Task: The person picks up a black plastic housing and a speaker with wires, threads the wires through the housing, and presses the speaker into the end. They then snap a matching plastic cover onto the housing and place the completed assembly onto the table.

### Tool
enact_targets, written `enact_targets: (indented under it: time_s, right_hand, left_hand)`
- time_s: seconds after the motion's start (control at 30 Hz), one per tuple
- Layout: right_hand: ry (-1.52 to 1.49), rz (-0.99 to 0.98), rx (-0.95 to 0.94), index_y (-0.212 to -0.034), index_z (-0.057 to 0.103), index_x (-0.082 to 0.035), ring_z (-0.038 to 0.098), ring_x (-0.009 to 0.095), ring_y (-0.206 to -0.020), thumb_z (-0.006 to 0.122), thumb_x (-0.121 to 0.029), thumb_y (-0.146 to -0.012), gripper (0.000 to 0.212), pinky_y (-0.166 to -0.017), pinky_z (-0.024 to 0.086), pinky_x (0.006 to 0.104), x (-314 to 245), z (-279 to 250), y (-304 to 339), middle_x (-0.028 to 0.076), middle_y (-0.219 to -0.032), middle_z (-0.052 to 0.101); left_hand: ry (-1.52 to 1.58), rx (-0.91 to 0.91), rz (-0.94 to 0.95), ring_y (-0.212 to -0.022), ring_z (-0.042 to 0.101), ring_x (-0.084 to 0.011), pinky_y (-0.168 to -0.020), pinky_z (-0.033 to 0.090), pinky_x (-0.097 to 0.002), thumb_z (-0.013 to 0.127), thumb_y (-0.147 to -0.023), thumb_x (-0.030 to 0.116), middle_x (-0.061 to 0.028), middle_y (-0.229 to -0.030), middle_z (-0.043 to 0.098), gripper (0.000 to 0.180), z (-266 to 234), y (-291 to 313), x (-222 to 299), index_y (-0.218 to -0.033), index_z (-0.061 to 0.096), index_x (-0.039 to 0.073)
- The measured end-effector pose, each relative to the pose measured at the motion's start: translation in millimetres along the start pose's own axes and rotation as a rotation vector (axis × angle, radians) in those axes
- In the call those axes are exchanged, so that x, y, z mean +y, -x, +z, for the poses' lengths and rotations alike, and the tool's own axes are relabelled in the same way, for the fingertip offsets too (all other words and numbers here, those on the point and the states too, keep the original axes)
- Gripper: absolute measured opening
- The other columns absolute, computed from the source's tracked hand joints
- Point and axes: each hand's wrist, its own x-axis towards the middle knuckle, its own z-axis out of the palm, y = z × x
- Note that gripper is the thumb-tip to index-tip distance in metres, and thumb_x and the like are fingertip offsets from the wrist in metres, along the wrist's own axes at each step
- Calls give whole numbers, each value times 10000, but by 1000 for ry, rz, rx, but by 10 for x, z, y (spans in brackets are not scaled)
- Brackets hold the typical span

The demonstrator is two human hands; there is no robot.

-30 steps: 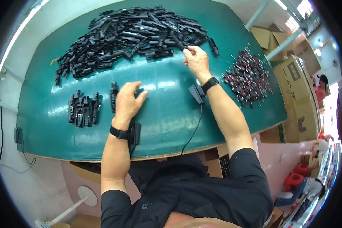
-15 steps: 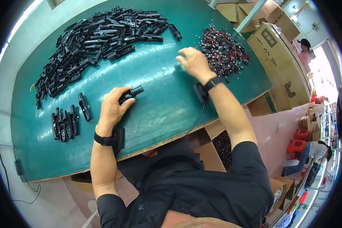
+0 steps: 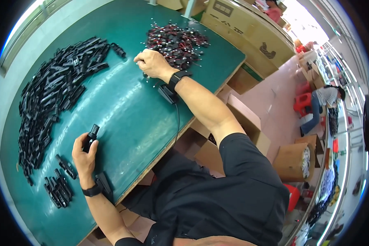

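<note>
My left hand (image 3: pixel 84 159) is closed round a black plastic housing (image 3: pixel 92 135) whose ribbed end sticks up past the fingers. Over the green table, my right hand (image 3: pixel 155 65) is at the near left edge of a heap of small round black parts with red wires (image 3: pixel 177 43). Its fingers are curled together, and what they hold, if anything, is hidden. A few dark bits show just below those fingers. Beside my left hand, one housing (image 3: pixel 65 166) lies apart from a small row of similar housings (image 3: pixel 58 190).
A large heap of black housings (image 3: pixel 59 90) covers the table's far left, with a single housing (image 3: pixel 118 50) near its end. Large cardboard boxes (image 3: pixel 246 37) stand past the table's edge (image 3: pixel 217 91). A cable (image 3: pixel 178 123) trails from my right wrist. Two people are farther off.
The view has turned, so the table's contents appear shifted left. My right hand's fingers have drawn together beside the wired parts. My left hand keeps hold of the housing.
</note>
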Motion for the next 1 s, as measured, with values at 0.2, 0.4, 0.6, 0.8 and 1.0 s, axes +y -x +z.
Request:
enact_targets:
  time_s: [0.2,0.4,0.6,0.8,1.0]
  right_hand:
    - [-934,607,-72,-1111,699,7,685,136,-698,679,-73,-939,191,-637,583,292,-143,-185,-18,55,-892,677]
    - [-752,510,-131,-1152,680,7,653,83,-691,737,-40,-920,244,-626,558,240,-371,-118,-2,38,-915,693]
    - [-690,461,-17,-1197,684,-13,630,70,-662,706,-39,-965,235,-589,532,221,-797,74,-216,22,-908,699]
    - [-1089,528,-245,-1220,682,-22,633,69,-705,695,-20,-963,258,-612,525,211,-1167,346,-340,13,-953,702]
    - [-1488,621,-443,-1229,678,-25,625,60,-756,677,2,-955,275,-652,519,205,-1634,664,-215,7,-1017,704]
  left_hand:
    - [10,-10,-45,-945,638,-137,-883,514,-289,801,-907,132,-35,-1022,689,361,42,22,-34,-1220,676,1]
    - [38,32,-68,-944,654,-144,-888,525,-293,821,-885,126,-54,-1027,711,368,-25,-51,-152,-1202,686,-3]
    - [155,51,-141,-959,678,-147,-897,536,-294,848,-859,126,-65,-1037,726,382,-207,38,-250,-1184,696,-5]
    - [195,41,-129,-982,682,-143,-918,540,-293,852,-864,132,-56,-1059,724,381,-289,51,-293,-1184,694,-3]
    - [259,33,-157,-989,681,-138,-922,542,-293,858,-869,149,-51,-1059,722,388,-317,61,-430,-1186,691,0]
